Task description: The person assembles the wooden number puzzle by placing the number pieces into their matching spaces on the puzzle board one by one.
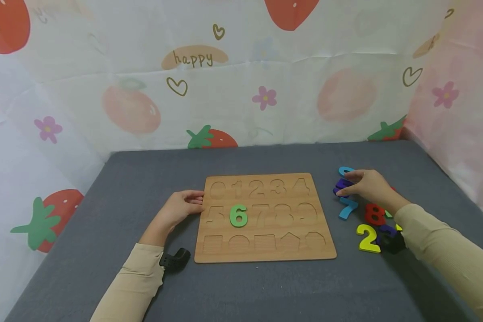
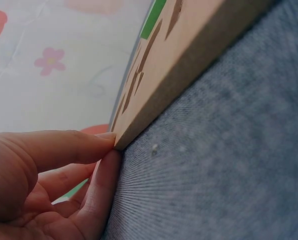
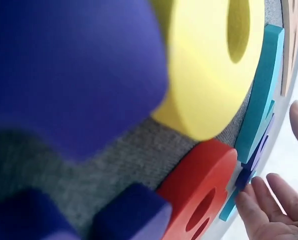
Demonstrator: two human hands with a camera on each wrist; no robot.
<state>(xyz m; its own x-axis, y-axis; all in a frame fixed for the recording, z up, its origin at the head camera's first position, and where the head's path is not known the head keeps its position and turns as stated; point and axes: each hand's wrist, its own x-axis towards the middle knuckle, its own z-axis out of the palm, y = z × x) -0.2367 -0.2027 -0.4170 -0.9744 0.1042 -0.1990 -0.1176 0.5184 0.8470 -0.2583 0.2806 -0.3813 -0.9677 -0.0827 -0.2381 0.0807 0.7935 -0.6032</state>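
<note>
Right fingers (image 1: pixel 355 175) partly hide purple piece (image 1: pixel 343 183); sleeves (image 1: pixel 442 255) cropped.

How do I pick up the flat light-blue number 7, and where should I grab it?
Try pinching the flat light-blue number 7 across the lower part of its slim stem, thumb and finger on its long edges. Come down from the side nearest you: the stem points that way, with bare grey cloth beside it, while its top bar lies close to dark purple pieces.

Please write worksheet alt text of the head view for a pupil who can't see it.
A person's left hand holds the left edge of a wooden board with number and shape recesses, bearing one green 6; the right hand is at a purple piece among loose coloured numbers.
</note>
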